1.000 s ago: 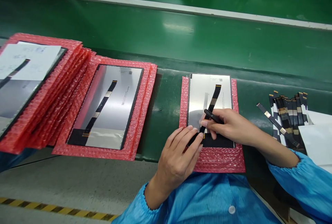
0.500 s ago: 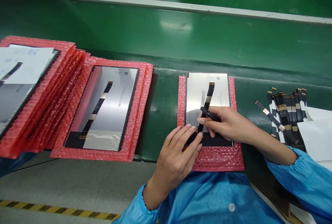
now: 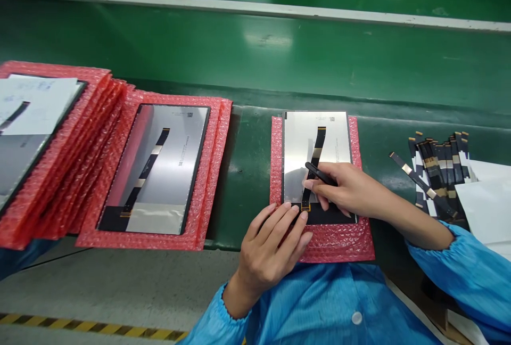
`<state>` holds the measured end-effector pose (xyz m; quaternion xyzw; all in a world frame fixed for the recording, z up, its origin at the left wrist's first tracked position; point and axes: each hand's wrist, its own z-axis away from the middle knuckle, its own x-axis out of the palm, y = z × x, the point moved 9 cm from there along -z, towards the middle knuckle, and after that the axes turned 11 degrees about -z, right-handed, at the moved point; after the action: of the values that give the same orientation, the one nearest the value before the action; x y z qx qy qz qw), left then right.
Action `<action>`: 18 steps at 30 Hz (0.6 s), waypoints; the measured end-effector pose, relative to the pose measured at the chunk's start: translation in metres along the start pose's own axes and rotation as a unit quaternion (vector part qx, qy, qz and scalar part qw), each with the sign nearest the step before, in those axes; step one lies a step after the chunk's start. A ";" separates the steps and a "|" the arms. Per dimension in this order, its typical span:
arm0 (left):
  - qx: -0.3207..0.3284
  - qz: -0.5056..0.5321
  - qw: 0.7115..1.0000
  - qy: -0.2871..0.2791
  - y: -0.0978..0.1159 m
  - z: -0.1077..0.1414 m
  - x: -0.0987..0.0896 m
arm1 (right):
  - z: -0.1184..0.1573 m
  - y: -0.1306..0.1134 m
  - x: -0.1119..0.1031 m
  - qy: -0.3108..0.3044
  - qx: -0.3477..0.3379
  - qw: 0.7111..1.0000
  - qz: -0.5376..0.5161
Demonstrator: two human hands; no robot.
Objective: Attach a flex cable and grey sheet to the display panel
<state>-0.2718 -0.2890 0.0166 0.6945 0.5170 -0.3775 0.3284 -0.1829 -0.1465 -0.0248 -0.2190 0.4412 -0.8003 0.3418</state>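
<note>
Noted flex cable (image 3: 317,150) atop display panel (image 3: 296,145), slanting lengthwise away from the body, under right hand (image 3: 344,187) with grip pinched around slim black tool (image 3: 321,174), outstretched left hand (image 3: 266,249) beside near end.

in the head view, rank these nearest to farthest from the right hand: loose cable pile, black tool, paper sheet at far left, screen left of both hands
1. Black tool: held in the right hand.
2. Cable pile: off to the right.
3. Left screen: across to the left.
4. Paper sheet: at the picture's far left.
</note>
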 end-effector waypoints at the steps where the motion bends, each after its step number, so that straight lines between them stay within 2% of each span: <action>1: 0.002 -0.004 1.000 -0.003 0.001 0.000 0.000 | 0.000 0.001 0.000 0.003 0.007 1.000 -0.008; 3: 0.002 -0.006 1.000 -0.009 0.001 0.000 0.001 | 0.000 0.003 -0.001 0.006 0.013 1.000 -0.012; 9: 0.000 -0.010 1.000 -0.025 0.001 -0.001 0.005 | 0.000 -0.006 0.001 -0.005 -0.033 0.997 0.066; 15: -0.005 -0.026 0.999 -0.031 0.004 -0.001 0.006 | -0.001 -0.003 -0.001 0.011 -0.018 1.000 -0.007; 18: -0.008 -0.043 0.998 -0.041 0.007 -0.001 0.007 | 0.001 -0.006 -0.003 0.020 -0.034 0.999 -0.001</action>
<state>-0.2640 -0.2865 0.0119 0.6526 0.5356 -0.4154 0.3385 -0.1828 -0.1427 -0.0192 -0.2154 0.4749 -0.7891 0.3247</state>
